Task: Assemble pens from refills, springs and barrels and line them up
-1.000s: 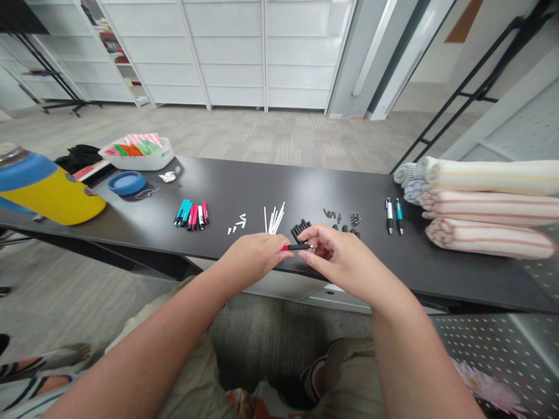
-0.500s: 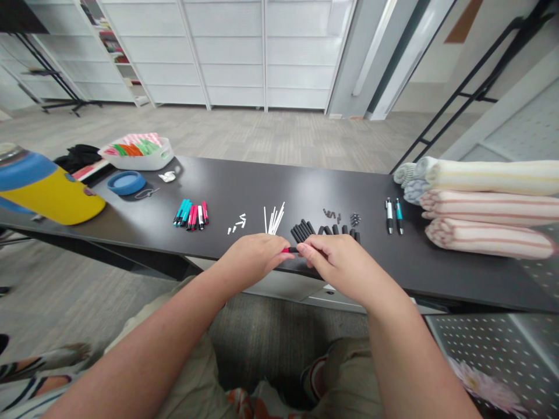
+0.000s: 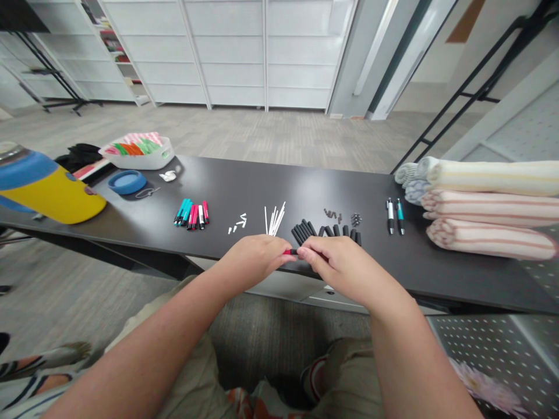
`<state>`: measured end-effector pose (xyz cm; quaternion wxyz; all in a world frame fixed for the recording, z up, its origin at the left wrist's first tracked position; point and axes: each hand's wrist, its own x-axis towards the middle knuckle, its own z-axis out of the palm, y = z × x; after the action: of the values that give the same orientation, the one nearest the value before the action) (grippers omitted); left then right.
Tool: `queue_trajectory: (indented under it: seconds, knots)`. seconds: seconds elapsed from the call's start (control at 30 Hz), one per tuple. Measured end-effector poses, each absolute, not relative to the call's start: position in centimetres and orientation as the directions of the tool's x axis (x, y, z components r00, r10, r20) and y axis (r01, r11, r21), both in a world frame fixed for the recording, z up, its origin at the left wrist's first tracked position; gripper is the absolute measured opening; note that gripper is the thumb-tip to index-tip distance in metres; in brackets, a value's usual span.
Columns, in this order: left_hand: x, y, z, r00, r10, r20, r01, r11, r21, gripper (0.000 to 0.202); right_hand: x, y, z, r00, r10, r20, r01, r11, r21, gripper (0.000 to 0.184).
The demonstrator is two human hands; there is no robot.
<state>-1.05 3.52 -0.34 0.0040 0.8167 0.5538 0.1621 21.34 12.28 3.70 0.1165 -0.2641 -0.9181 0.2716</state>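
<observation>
Near the table's front edge, my left hand [image 3: 262, 256] pinches the red part of a pen [image 3: 289, 252]. My right hand [image 3: 334, 259] grips its black end, so both hands hold the same pen between them. Fingers cover most of it. Just beyond my right hand lie several black pen grips [image 3: 303, 230], with small dark clips [image 3: 332, 214] and a pile of tiny springs [image 3: 356, 219] behind. Thin white refills [image 3: 275, 220] lie beyond my left fingers, beside small white tips [image 3: 240, 222]. Teal, red and white pen barrels [image 3: 192, 214] form a row farther left.
Two whole pens [image 3: 395, 216] lie at the right, beside stacked rolled towels [image 3: 489, 206]. On the left are a yellow and blue bottle [image 3: 52, 189], a blue lid [image 3: 127, 182], crumpled white tissue [image 3: 168, 176] and a white basket [image 3: 151, 160] of colourful packets. The dark table [image 3: 244, 180] runs across.
Both hands stay in nearly the same place on the pen. A little more of its red and black parts shows between the fingertips.
</observation>
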Motion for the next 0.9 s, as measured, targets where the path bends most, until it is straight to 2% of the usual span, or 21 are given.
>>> queue_trajectory:
  seconds: [0.17,0.3,0.4,0.5,0.63,0.7,0.8,0.9]
  knots:
    - [-1.13,3.46,-0.27,0.332,0.906,0.264,0.905,-0.385,0.183,0.033,21.38,12.32,3.59,-0.837,0.54,0.093,0.397,0.713,-0.578,0.014]
    - [-1.21,3.45,-0.3,0.349,0.9,0.26,0.901,-0.399,0.171,0.031,21.38,12.26,3.66,-0.854,0.51,0.099,0.392,0.759,-0.52,0.03]
    - [-1.25,3.49,-0.45,0.35,0.899,0.262,0.904,-0.398,0.158,0.03,21.47,12.2,3.73,-0.833,0.545,0.095,0.418,0.733,-0.537,0.019]
    - [-1.27,3.49,-0.55,0.348,0.897,0.272,0.902,-0.399,0.164,0.033,21.52,12.17,3.76,-0.841,0.525,0.13,0.381,0.746,-0.546,0.014]
    - [-1.24,3.48,-0.49,0.353,0.895,0.273,0.899,-0.405,0.168,0.034,21.4,12.12,3.9,-0.834,0.543,0.102,0.424,0.747,-0.512,0.03]
    - [-1.24,3.5,-0.46,0.355,0.896,0.265,0.901,-0.404,0.159,0.033,21.35,12.14,4.0,-0.824,0.562,0.073,0.439,0.715,-0.544,0.024]
    - [-1.19,3.47,-0.51,0.371,0.887,0.275,0.898,-0.418,0.138,0.035,21.35,12.27,3.93,-0.84,0.53,0.112,0.375,0.718,-0.586,0.015]
    - [-1.1,3.29,-0.61,0.391,0.86,0.326,0.894,-0.44,0.089,0.039,21.28,12.33,3.52,-0.846,0.509,0.161,0.345,0.751,-0.563,0.019]
